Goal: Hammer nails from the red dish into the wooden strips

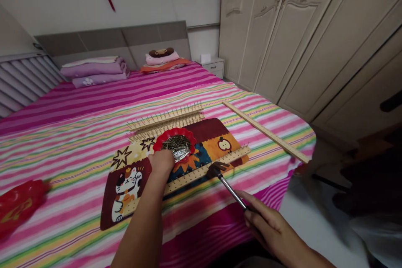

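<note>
Step in hand: seems to be picking nails point(178, 145) one round at a time, hammer point(231, 191) kept ready.
Left hand point(163, 163): at the near-left side of the red scalloped dish point(172, 131); fingertips hidden, cannot tell if they grip a nail.
Right hand point(266, 220): fingers wrapped round the hammer handle, head over the near wooden strip point(188, 178); contact unclear.
Nails: heaped in dish, on the cat-print mat point(204, 127).
Near strip: slantwise across mat, nails upright toward right end, dots along the rest.
Other strips: nail-studded ones point(166, 120) beyond dish; loose strip point(266, 130) at right, on striped bed point(78, 142).
Next move calls for: likely a secure pinch on a nail, point down, left fingers clear of hammer head.
</note>
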Tool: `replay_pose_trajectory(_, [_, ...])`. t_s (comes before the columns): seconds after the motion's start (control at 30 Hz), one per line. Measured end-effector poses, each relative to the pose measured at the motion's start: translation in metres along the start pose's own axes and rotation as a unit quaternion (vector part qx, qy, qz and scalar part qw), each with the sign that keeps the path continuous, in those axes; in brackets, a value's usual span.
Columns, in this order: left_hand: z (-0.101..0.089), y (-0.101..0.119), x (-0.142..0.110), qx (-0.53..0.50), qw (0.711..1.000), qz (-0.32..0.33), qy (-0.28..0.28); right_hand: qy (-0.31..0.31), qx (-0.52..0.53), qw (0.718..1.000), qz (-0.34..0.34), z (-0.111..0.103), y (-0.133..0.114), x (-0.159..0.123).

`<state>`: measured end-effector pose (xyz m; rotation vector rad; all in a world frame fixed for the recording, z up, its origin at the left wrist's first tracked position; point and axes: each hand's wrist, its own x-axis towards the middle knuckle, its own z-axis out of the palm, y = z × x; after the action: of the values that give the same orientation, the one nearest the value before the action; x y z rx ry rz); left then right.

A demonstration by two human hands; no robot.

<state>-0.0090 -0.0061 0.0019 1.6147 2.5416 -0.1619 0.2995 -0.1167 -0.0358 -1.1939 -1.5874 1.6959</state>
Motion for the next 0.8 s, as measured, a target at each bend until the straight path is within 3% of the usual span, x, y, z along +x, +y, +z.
replay_pose_trajectory(0.27, [-0.002, -0.012, -0.001, -0.009, 0.998, 0.057, 0.017, 0.029, 0.01, 1.0, 0.002, -0.001, -0.002, 0.002])
replay_pose_trajectory(0.4, [-0.001, -0.033, -0.01, -0.191, 0.979, 0.058, 0.042, 0.011, 0.016, 1.0, 0.006, 0.0, 0.005, 0.004])
replay_pose_trajectory(0.47, [0.002, -0.045, -0.017, -0.349, 0.935, 0.039, 0.045, 0.004, 0.017, 1.0, 0.005, 0.002, 0.007, 0.005])
replay_pose_trajectory(0.6, [0.008, -0.069, -0.041, -0.596, 0.802, -0.001, 0.042, -0.004, 0.021, 1.0, 0.01, 0.004, 0.007, 0.005])
replay_pose_trajectory(0.7, [0.009, -0.082, -0.061, -0.675, 0.735, -0.046, 0.042, -0.006, 0.023, 1.0, 0.009, 0.006, 0.004, 0.004])
replay_pose_trajectory(0.8, [0.013, -0.091, -0.078, -0.708, 0.698, -0.095, 0.036, -0.011, 0.023, 1.0, 0.017, 0.01, 0.001, 0.001])
